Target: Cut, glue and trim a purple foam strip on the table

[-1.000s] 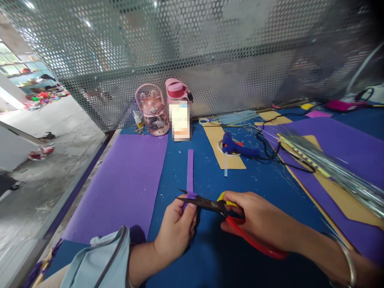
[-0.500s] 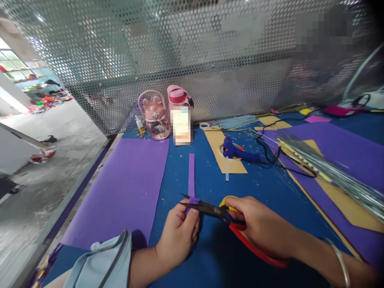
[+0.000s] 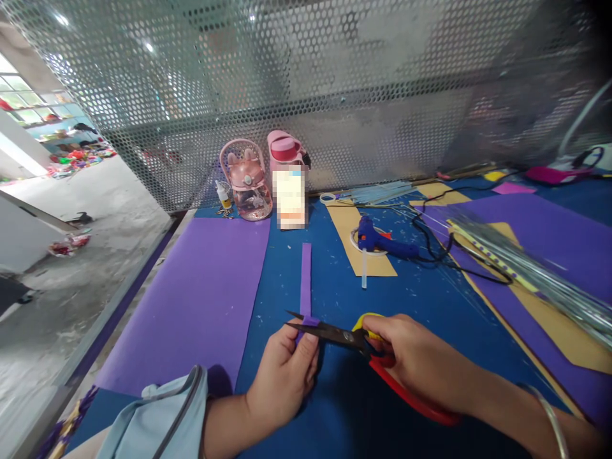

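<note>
My left hand (image 3: 285, 368) pinches the near end of a purple strip (image 3: 306, 280) between thumb and fingers. The strip's far part lies on the blue table. In my right hand (image 3: 412, 358) are scissors (image 3: 345, 334) with a yellow and a red handle loop. Their dark blades are slightly apart and straddle a piece of purple material just above my left thumb. My left fingertips are close to the blade tips. Whether the strip is folded between the blades I cannot make out.
A purple sheet (image 3: 198, 287) lies left. Behind stand a pink bottle (image 3: 248, 185) and another pink bottle (image 3: 287, 150). A blue glue gun (image 3: 389, 243) with a cord rests on tan card (image 3: 343, 223). Clear-wrapped strands (image 3: 549, 290) lie right, before a perforated metal panel (image 3: 306, 83).
Both hands, the strip and the scissors keep almost the same position. The view has shifted slightly, and the right hand appears a little further right.
</note>
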The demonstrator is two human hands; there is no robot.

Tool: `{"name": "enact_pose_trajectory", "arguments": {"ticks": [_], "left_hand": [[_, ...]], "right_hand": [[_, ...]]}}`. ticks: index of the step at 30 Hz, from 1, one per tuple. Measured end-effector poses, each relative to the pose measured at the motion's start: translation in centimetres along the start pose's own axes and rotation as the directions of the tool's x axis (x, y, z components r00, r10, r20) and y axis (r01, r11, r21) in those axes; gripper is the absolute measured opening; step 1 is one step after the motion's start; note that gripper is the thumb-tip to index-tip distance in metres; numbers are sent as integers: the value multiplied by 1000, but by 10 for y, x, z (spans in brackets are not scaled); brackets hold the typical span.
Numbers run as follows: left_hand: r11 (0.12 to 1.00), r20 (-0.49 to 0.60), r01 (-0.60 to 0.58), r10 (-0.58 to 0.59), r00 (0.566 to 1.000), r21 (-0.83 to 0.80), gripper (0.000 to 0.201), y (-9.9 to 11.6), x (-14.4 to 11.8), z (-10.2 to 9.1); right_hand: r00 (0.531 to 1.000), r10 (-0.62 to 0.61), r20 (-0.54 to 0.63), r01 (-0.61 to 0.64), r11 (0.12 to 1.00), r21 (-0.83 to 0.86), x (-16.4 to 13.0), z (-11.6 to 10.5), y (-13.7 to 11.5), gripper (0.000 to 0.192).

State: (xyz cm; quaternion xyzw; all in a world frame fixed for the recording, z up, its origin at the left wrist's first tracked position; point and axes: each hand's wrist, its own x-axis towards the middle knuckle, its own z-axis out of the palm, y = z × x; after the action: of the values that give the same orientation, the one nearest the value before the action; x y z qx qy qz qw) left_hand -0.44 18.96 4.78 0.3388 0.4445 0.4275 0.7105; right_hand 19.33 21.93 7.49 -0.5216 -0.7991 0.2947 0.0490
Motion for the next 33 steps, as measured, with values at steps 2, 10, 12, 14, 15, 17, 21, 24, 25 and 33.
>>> {"name": "enact_pose_trajectory", "arguments": {"ticks": [2,10,12,14,15,17,21,24,25,33], "left_hand": [[1000,5,4,-4,1000,-3,51,0,0,0],[1000,0,12,-12,1000,6,53,-1,0,0],[999,-10,30,-30,999,10,54,0,0,0],[999,-12,40,-40,999,13,54,0,-1,1],[999,-11,39,-39,999,10,54,0,-2,1],[1000,-11,28,-28,1000,-4,54,-1,-3,1],[999,8,50,-50,999,2,53,0,-3,-1],[998,-7,55,-55,998,18,55,2,-3,0],[998,-12,56,-55,998,19,56,3,-2,0],[998,-9,40,-39,999,47,53,2,-1,-2]], "right_hand": [[1000,-6,-6,6,1000,-8,0,0,0,17],[1000,-6,-6,5,1000,-23,0,1,2,19],[1000,0,-11,0,1000,-25,0,0,1,19],[1000,17,-11,-17,1000,-23,0,-1,0,19],[1000,24,-6,-24,1000,-18,0,-2,-1,19],[999,39,8,-39,999,-9,0,-4,-3,19],[999,48,15,-48,999,-15,0,-4,-4,18],[1000,30,3,-30,999,-28,0,-2,0,18],[1000,29,3,-29,999,-31,-1,-1,1,17],[998,66,26,-64,997,-53,0,2,5,14]]}}
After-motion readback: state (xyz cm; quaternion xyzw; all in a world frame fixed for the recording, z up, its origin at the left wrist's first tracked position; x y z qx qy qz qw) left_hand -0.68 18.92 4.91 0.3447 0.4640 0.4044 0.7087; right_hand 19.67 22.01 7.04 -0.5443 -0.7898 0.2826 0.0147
